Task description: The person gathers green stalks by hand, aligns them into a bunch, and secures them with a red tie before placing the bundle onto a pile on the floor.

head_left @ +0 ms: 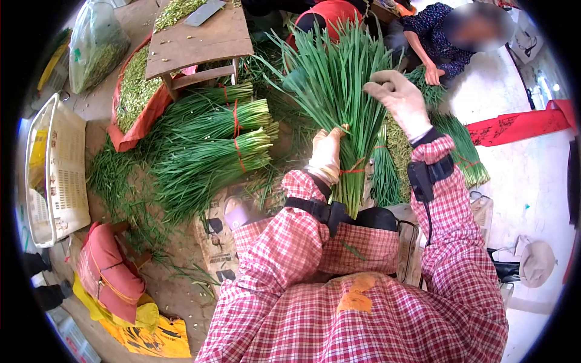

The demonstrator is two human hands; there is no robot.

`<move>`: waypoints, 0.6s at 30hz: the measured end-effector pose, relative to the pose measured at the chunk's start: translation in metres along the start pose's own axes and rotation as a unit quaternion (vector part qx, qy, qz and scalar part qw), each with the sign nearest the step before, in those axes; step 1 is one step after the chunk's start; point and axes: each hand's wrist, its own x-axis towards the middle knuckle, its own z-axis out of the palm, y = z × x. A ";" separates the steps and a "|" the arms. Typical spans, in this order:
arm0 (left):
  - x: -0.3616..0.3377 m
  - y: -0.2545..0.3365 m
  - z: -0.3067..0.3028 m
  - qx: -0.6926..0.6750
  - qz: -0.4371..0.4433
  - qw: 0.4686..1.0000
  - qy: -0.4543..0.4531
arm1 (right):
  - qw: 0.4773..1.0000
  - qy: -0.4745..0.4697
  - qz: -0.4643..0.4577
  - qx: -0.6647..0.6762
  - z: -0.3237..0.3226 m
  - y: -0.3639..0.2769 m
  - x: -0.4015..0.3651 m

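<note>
My left hand, in a light glove, grips a thick bundle of long green chive stalks near its lower end, where a red band ties it. The bundle stands upright and fans out at the top. My right hand, also gloved, rests against the upper right side of the stalks with its fingers spread. Both arms wear red checked sleeves with black straps at the wrists.
Tied green bundles lie stacked at the left on the ground. A low wooden table stands behind them, a white crate at far left. Another person sits opposite, handling stalks. More bundles lie right.
</note>
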 end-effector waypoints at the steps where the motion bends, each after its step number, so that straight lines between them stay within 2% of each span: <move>1: -0.003 0.002 0.002 0.001 0.010 1.000 0.000 | 0.998 -0.035 0.015 -0.053 0.006 -0.003 0.004; 3: -0.011 0.008 0.005 0.009 0.025 1.000 -0.004 | 0.980 -0.079 0.034 -0.182 0.019 -0.001 0.009; 4: -0.006 0.005 0.002 0.010 0.031 0.999 -0.005 | 0.978 -0.100 0.026 -0.179 0.024 0.010 0.015; 6: 0.006 -0.005 -0.008 0.013 0.039 0.999 -0.004 | 0.982 -0.109 -0.022 -0.155 0.015 0.026 0.017; 7: 0.007 -0.004 -0.008 0.039 0.055 0.998 0.010 | 0.983 -0.126 -0.018 -0.136 -0.001 0.018 0.012; 10: 0.007 0.005 -0.004 0.030 0.039 0.997 0.060 | 0.994 -0.076 0.076 -0.010 -0.035 0.036 0.006; 12: 0.008 0.002 -0.005 0.025 0.060 0.996 0.064 | 0.993 -0.051 0.100 0.023 -0.059 0.067 0.006; 13: 0.008 0.001 -0.005 0.026 0.065 0.995 0.066 | 0.991 -0.084 0.097 0.040 -0.056 0.055 -0.011; 14: 0.010 -0.001 -0.006 0.026 0.069 0.995 0.068 | 0.979 -0.162 0.057 -0.108 -0.044 0.070 -0.015; 15: 0.017 -0.007 -0.012 0.025 0.060 0.997 0.045 | 0.970 -0.195 0.086 -0.115 -0.022 0.063 -0.038; 16: 0.008 -0.003 -0.004 0.005 0.055 0.998 0.016 | 0.951 -0.284 0.094 -0.081 0.005 0.073 -0.054; 17: -0.008 0.008 0.009 -0.015 0.052 0.998 -0.013 | 0.951 -0.291 0.098 -0.047 0.026 0.048 -0.071; 18: -0.016 0.014 0.017 -0.034 0.049 0.997 -0.041 | 0.965 -0.233 0.111 0.046 0.058 0.086 -0.078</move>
